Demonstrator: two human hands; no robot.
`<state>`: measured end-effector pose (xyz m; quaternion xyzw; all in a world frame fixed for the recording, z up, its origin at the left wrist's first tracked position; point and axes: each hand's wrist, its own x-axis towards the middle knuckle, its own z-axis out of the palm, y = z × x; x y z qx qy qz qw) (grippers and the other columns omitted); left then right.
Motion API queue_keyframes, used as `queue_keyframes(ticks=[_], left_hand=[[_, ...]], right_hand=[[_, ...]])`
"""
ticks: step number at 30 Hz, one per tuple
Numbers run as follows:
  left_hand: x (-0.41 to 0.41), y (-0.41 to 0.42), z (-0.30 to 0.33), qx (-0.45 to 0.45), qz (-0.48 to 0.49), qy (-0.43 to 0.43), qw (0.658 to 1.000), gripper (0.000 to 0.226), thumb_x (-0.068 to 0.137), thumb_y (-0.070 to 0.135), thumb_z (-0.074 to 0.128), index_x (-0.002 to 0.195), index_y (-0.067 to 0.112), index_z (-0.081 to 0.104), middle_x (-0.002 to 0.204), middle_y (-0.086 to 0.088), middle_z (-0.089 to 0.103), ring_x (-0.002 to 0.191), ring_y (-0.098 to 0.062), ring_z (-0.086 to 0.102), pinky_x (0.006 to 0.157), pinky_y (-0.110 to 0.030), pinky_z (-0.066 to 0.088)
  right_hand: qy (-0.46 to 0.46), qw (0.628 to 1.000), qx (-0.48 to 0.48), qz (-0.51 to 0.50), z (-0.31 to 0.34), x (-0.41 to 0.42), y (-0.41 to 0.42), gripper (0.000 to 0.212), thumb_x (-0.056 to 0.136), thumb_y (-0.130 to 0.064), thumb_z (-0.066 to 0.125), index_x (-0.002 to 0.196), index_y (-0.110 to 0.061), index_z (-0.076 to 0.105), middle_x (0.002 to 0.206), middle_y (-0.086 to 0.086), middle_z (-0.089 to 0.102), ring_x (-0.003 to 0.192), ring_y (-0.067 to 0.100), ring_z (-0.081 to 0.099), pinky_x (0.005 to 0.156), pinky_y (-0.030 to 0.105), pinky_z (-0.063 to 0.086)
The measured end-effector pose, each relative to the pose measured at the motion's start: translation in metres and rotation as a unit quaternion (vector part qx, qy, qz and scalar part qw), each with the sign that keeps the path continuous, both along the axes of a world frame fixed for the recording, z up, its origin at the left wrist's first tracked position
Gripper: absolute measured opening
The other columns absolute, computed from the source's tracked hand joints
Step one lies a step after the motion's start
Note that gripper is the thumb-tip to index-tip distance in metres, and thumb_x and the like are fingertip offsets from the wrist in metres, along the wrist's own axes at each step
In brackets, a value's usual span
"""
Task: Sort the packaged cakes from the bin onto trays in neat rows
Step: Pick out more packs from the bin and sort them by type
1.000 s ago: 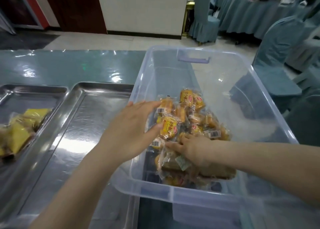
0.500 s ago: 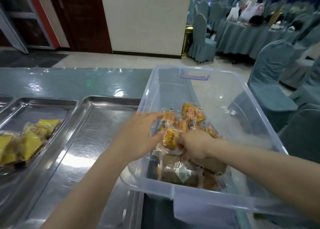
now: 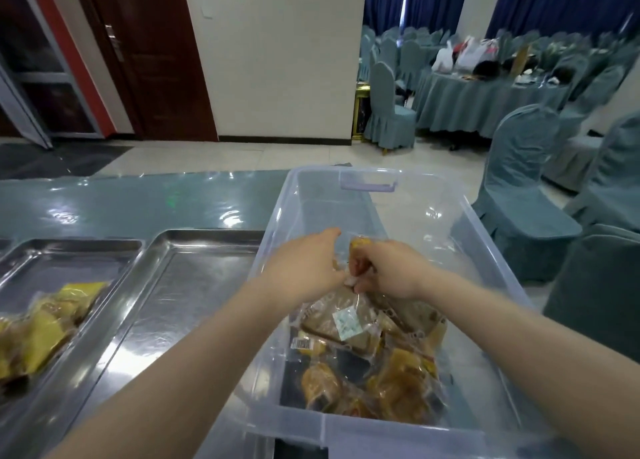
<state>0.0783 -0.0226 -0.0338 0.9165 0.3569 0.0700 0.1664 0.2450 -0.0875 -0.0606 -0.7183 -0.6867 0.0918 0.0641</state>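
A: Can any writing be read on the packs?
B: No. A barcode sticker [image 3: 300, 343] and a pale label [image 3: 347, 323] show on the packaged cakes [image 3: 367, 365] heaped at lower centre in the clear bin [image 3: 491, 250], but the print is too blurred.

A: The hands?
B: Both meet at centre frame above the heap. The left hand [image 3: 304, 268] and right hand [image 3: 391, 271] each grasp wrapped cakes [image 3: 358, 250] between them.

A: Room to move?
B: The steel tray [image 3: 156, 285] just left of the bin's rim lies bare; the far-left tray [image 3: 69, 247] holds yellow packs [image 3: 41, 327].
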Motion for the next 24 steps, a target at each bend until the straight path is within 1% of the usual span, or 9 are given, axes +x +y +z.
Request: queue_keyframes(ticks=[6, 9, 11, 12, 14, 17, 20, 22, 24], left_hand=[[0.03, 0.017, -0.036, -0.127, -0.017, 0.114, 0.985, 0.049, 0.077, 0.022, 0.072, 0.121, 0.015, 0.052, 0.108, -0.001, 0.062, 0.094, -0.02, 0.059, 0.079, -0.033, 0.049], [0.024, 0.025, -0.04, -0.163, -0.009, 0.079, 0.983, 0.033, 0.078, 0.017, 0.072, 0.106, 0.02, 0.055, 0.08, 0.007, 0.055, 0.071, -0.011, 0.055, 0.057, -0.023, 0.042], [0.021, 0.027, -0.039, -0.161, 0.027, 0.046, 0.986, 0.023, 0.08, 0.014, 0.068, 0.096, 0.02, 0.052, 0.071, 0.005, 0.054, 0.064, -0.012, 0.055, 0.049, -0.022, 0.041], [0.021, 0.027, -0.039, -0.148, 0.044, 0.038, 0.987, 0.019, 0.082, 0.015, 0.066, 0.093, 0.019, 0.051, 0.07, 0.003, 0.054, 0.063, -0.013, 0.055, 0.049, -0.023, 0.041], [0.02, 0.028, -0.039, -0.128, 0.072, 0.015, 0.989, 0.015, 0.086, 0.019, 0.062, 0.092, 0.014, 0.049, 0.073, 0.0, 0.052, 0.069, -0.018, 0.056, 0.052, -0.026, 0.042], [0.023, 0.029, -0.036, -0.219, 0.104, -0.101, 0.965, 0.015, 0.087, 0.024, 0.06, 0.084, 0.018, 0.046, 0.085, -0.004, 0.056, 0.08, -0.022, 0.059, 0.066, -0.034, 0.053], [0.026, 0.026, -0.032, -0.309, 0.108, -0.184, 0.927, 0.016, 0.088, 0.035, 0.06, 0.086, 0.025, 0.047, 0.091, -0.003, 0.06, 0.081, -0.019, 0.062, 0.071, -0.038, 0.057], [0.026, 0.022, -0.031, -0.348, 0.101, -0.205, 0.909, 0.031, 0.081, 0.049, 0.063, 0.09, 0.024, 0.048, 0.091, -0.004, 0.064, 0.08, -0.019, 0.066, 0.07, -0.038, 0.059], [0.027, 0.019, -0.031, -0.316, 0.074, -0.192, 0.926, 0.044, 0.068, 0.056, 0.071, 0.089, 0.027, 0.046, 0.087, 0.0, 0.063, 0.076, -0.015, 0.064, 0.061, -0.034, 0.056]], right_hand=[[-0.049, 0.997, 0.036, -0.043, -0.01, 0.016, 0.004, 0.014, 0.077, -0.042, 0.067, 0.088, -0.035, 0.062, 0.095, -0.011, 0.064, 0.094, 0.019, 0.059, 0.07, 0.029, 0.036], [-0.005, 0.995, 0.04, -0.09, -0.016, 0.022, 0.009, 0.019, 0.077, -0.045, 0.07, 0.086, -0.032, 0.059, 0.086, -0.012, 0.06, 0.092, 0.019, 0.06, 0.07, 0.031, 0.041], [0.027, 0.989, 0.044, -0.14, -0.02, 0.025, 0.011, 0.031, 0.078, -0.046, 0.07, 0.102, -0.03, 0.06, 0.099, -0.004, 0.061, 0.097, 0.024, 0.058, 0.076, 0.033, 0.046], [0.034, 0.985, 0.047, -0.163, -0.021, 0.027, 0.011, 0.039, 0.079, -0.048, 0.068, 0.109, -0.025, 0.058, 0.104, 0.0, 0.059, 0.098, 0.026, 0.057, 0.079, 0.034, 0.047], [0.04, 0.978, 0.063, -0.194, -0.022, 0.03, 0.013, 0.04, 0.083, -0.053, 0.063, 0.101, -0.018, 0.059, 0.096, 0.003, 0.057, 0.09, 0.026, 0.056, 0.07, 0.033, 0.044], [0.089, 0.968, 0.084, -0.219, -0.021, 0.029, 0.016, 0.044, 0.089, -0.056, 0.052, 0.074, -0.015, 0.055, 0.067, 0.0, 0.055, 0.066, 0.02, 0.053, 0.052, 0.031, 0.031], [0.125, 0.952, 0.122, -0.251, -0.021, 0.022, 0.016, 0.046, 0.092, -0.056, 0.047, 0.067, -0.017, 0.047, 0.061, -0.001, 0.051, 0.058, 0.014, 0.046, 0.049, 0.032, 0.027], [0.148, 0.938, 0.158, -0.273, -0.019, 0.019, 0.016, 0.046, 0.093, -0.054, 0.047, 0.065, -0.017, 0.043, 0.06, -0.001, 0.048, 0.057, 0.013, 0.043, 0.049, 0.032, 0.024], [0.168, 0.927, 0.18, -0.282, -0.016, 0.016, 0.016, 0.047, 0.093, -0.054, 0.046, 0.065, -0.017, 0.042, 0.06, 0.0, 0.048, 0.056, 0.014, 0.044, 0.048, 0.031, 0.024]])
